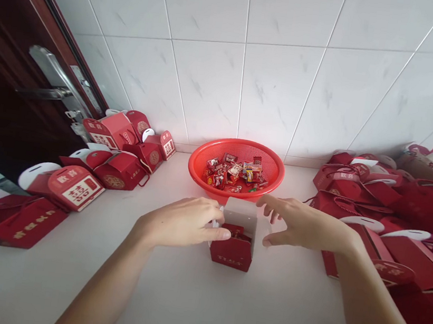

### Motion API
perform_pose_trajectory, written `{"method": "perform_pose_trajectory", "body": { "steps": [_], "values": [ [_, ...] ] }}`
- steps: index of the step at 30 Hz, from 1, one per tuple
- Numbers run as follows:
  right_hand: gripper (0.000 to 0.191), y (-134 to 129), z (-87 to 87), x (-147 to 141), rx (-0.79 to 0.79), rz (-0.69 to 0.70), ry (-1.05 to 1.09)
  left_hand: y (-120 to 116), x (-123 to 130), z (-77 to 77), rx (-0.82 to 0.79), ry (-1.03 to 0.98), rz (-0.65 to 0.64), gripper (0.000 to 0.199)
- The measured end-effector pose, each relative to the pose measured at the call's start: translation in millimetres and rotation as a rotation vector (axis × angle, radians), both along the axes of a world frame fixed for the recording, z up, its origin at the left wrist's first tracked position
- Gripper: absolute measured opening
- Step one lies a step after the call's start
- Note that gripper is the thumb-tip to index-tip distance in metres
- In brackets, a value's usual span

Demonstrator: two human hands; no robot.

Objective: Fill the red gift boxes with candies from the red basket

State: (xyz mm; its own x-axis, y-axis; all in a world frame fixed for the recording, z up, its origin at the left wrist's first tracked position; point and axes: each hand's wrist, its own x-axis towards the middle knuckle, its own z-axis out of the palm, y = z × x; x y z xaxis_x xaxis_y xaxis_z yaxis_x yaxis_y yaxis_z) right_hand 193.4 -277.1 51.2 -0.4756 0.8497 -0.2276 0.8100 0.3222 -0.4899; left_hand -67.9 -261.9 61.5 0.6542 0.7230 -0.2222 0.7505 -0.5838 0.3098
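On the worktop (181,306), in front of the red basket (193,172), the right hand (296,223) gapes, empty; the curled left hand (188,221), grip unclear from here, touches an open carton (231,251), apparently light, crushable card best held by its walls.

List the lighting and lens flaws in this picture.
Head view: glare whitens part of the tiled wall at upper right; head view: wide-angle distortion seems to make the dark door lean at far left; head view: inside the open red box, shade leaves the contents hard to make out.
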Motion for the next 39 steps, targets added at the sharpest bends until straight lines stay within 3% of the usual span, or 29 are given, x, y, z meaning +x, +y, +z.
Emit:
{"method": "perform_pose_trajectory", "body": {
  "steps": [4,6,14,18,32,39],
  "values": [
    [0.078,0.6,-3.6,1.8,0.007,0.014,0.007,1.3,5.1,-4.2,0.006,0.066,-0.026,0.026],
    [0.083,0.2,-3.6,1.9,0.008,0.043,0.026,1.7,8.5,-6.9,0.026,0.102,-0.022,0.019],
    [0.052,-4.8,2.5,-5.1,-0.001,0.193,0.013,2.3,14.9,-15.7,0.045,0.164,0.008,0.005],
    [0.043,-5.3,1.5,-10.5,-0.017,0.243,-0.045,2.0,13.5,-16.2,0.075,0.117,0.033,0.008],
    [0.033,-3.4,-5.0,-19.0,-0.002,0.269,-0.045,2.7,18.1,-20.4,0.081,0.156,-0.028,0.008],
    [0.047,-6.3,3.6,-4.6,0.072,0.122,-0.016,1.2,20.6,-19.1,0.045,0.146,-0.015,0.004]
  ]
}}
